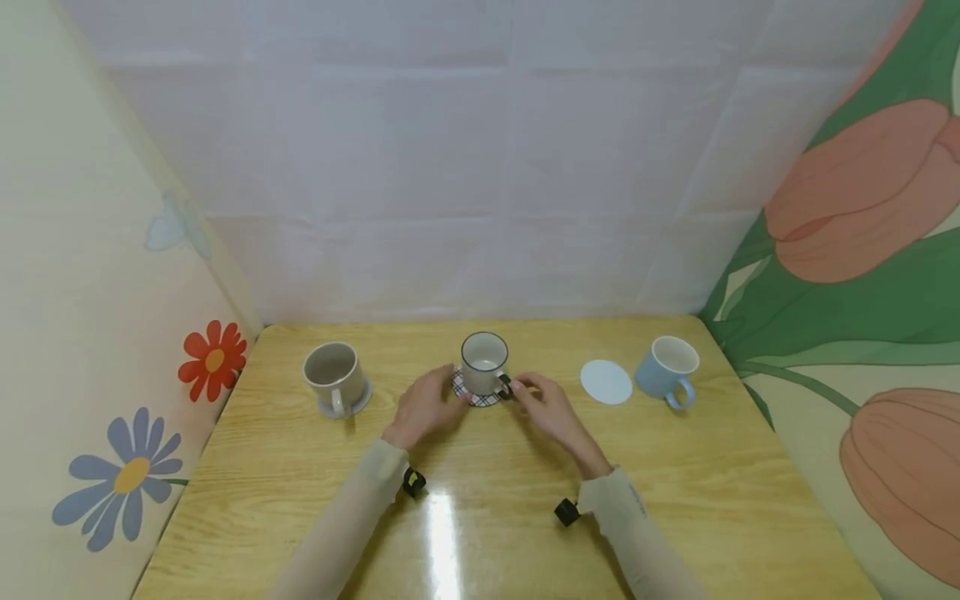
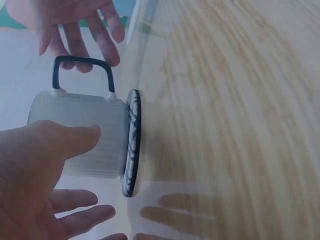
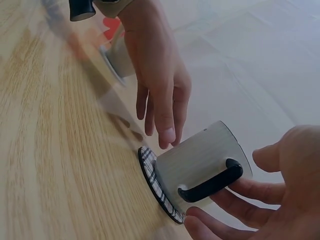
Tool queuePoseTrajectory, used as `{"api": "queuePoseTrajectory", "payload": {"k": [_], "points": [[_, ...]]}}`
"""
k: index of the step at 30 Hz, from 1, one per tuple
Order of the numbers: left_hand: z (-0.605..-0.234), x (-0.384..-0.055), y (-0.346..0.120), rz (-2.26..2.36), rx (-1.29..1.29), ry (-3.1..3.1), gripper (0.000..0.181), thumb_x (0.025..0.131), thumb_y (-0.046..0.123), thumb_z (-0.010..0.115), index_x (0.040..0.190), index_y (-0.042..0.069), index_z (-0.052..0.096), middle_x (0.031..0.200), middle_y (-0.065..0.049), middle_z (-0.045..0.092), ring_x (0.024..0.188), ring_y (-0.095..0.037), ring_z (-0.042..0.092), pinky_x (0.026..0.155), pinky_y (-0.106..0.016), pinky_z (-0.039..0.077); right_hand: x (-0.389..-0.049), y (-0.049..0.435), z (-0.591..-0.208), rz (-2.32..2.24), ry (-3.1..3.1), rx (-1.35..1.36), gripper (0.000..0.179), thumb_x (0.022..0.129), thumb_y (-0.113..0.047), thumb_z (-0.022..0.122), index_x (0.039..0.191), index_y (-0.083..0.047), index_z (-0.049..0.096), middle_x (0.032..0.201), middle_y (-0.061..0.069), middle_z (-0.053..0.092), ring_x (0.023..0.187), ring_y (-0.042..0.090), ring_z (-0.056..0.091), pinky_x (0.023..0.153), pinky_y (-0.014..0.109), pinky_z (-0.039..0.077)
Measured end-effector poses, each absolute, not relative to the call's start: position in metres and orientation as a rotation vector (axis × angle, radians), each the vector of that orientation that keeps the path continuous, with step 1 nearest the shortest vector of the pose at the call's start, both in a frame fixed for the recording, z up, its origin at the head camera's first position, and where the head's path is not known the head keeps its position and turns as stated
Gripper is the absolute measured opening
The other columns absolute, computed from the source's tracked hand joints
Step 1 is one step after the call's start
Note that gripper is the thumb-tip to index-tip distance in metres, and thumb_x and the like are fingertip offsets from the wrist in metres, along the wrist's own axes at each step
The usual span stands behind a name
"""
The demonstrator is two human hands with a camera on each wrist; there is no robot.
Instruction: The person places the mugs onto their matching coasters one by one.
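Observation:
A pale ribbed mug (image 1: 480,371) with a dark rim and a black handle (image 3: 212,184) stands upright on a round plaid coaster (image 2: 131,145), its handle turned toward the right. My left hand (image 1: 429,408) is at the mug's left side, thumb extended across it in the left wrist view, fingers loosely spread. On the other side, my right hand (image 1: 546,407) has its fingertips right by the handle. The right wrist view shows that thumb apart from the fingers, with the handle not enclosed.
On the left, a beige mug (image 1: 332,375) rests on a grey coaster (image 1: 363,400). A plain white coaster (image 1: 606,382) lies to the right, beside a light blue mug (image 1: 663,371). White cloth (image 1: 480,167) hangs behind the wooden table (image 1: 502,500).

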State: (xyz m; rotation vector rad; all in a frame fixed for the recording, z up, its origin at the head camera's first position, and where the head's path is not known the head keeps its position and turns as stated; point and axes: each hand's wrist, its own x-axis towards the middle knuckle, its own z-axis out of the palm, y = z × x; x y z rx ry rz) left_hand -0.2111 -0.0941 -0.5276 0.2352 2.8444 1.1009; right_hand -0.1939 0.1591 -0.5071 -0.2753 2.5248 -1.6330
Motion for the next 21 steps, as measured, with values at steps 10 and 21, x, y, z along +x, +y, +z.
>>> {"api": "queuePoseTrajectory", "payload": {"k": [10,21], "points": [[-0.515,-0.216,-0.096,1.019,0.245,2.919,0.077,0.099,0.054,0.072,0.156,0.007,0.051,0.158,-0.018,0.056,0.146,-0.04,0.053,0.121,-0.062,0.043,-0.193,0.172,-0.498,-1.649,2.536,-0.334,0.045,0.115,-0.032,0.051,0.136,0.006,0.062,0.133,0.027,0.067,0.116,0.047,0.071,0.093,0.053,0.065],[-0.5,-0.212,-0.095,1.032,0.343,3.001,0.078,0.1,0.055,0.069,0.157,0.005,0.049,0.161,-0.019,0.053,0.147,-0.041,0.052,0.123,-0.059,0.042,-0.189,0.184,-0.489,-1.633,2.591,-0.379,0.04,0.114,-0.029,0.053,0.133,0.004,0.064,0.131,0.027,0.069,0.117,0.048,0.07,0.096,0.058,0.062]]}}
